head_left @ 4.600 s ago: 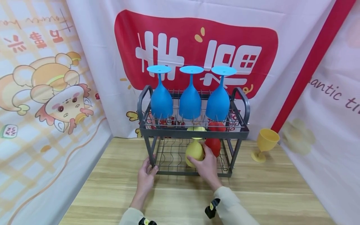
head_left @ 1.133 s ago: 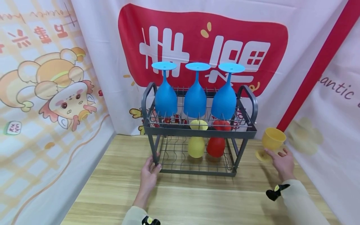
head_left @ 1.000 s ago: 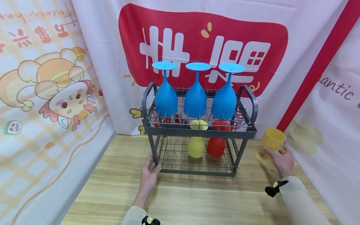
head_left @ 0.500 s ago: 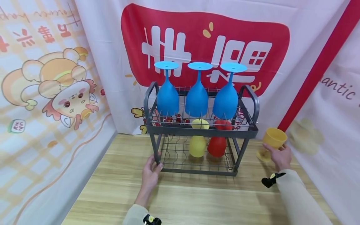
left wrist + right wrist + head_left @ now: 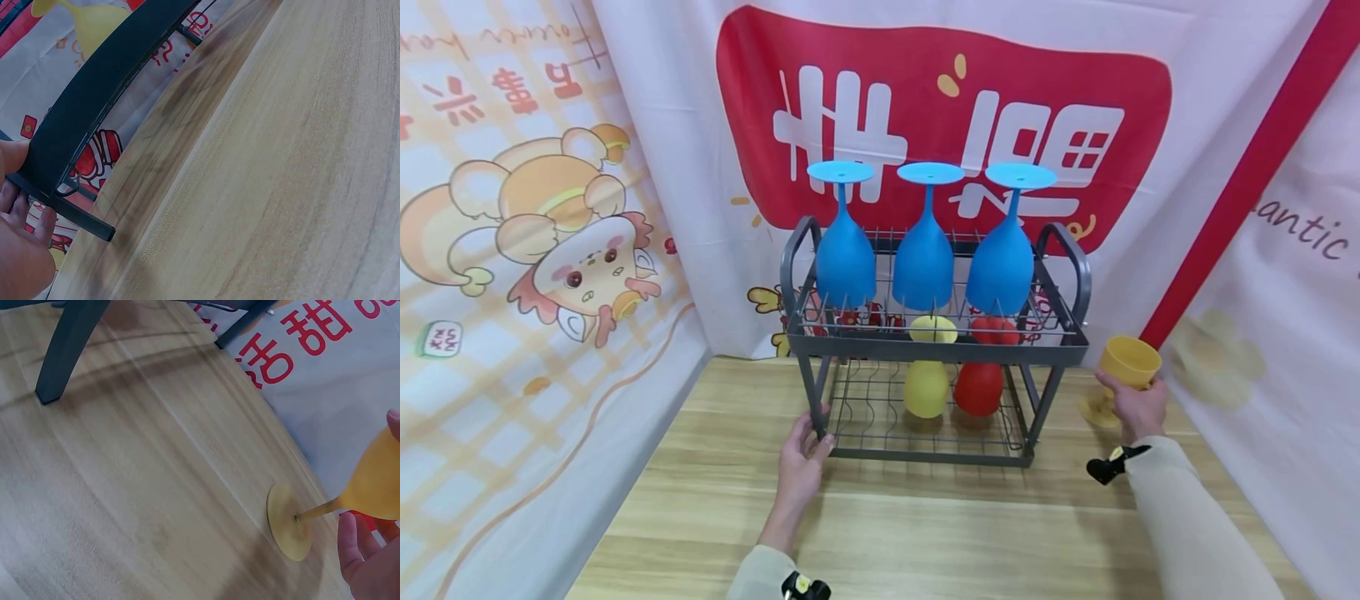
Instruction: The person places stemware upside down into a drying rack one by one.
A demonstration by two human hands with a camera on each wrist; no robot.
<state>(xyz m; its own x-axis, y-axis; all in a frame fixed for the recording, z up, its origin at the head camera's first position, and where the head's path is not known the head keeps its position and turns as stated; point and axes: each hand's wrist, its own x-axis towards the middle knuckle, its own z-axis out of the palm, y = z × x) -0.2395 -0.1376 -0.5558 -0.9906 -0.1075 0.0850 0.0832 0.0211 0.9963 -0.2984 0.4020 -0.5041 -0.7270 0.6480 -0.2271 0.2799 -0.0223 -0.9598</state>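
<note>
My left hand (image 5: pixel 800 471) grips the front left leg of a dark two-tier metal dish rack (image 5: pixel 850 347); the left wrist view shows the thumb on its frame and fingers beneath. To the rack's right, my right hand (image 5: pixel 1138 408) holds an upright yellow wine goblet (image 5: pixel 1131 358) by its bowl, thumb and fingers on opposite sides. Its round foot (image 5: pixel 290 522) is at the tabletop; whether it touches I cannot tell. Three blue goblets (image 5: pixel 923 265) stand upside down on the upper tier. Below, a pale yellow goblet (image 5: pixel 927 390) and a red goblet (image 5: pixel 979 390) are also inverted.
The rack stands on a wood-grain table (image 5: pixel 925 533). Printed cloth (image 5: pixel 647 50) hangs behind and along both sides, close to the right hand. On the lower tier, bare wire (image 5: pixel 863 408) lies left of the pale yellow goblet.
My right hand let go of the pale yellow goblet in the lower tier, moved right to the upright yellow goblet and closed around its bowl. The left hand stays on the rack leg.
</note>
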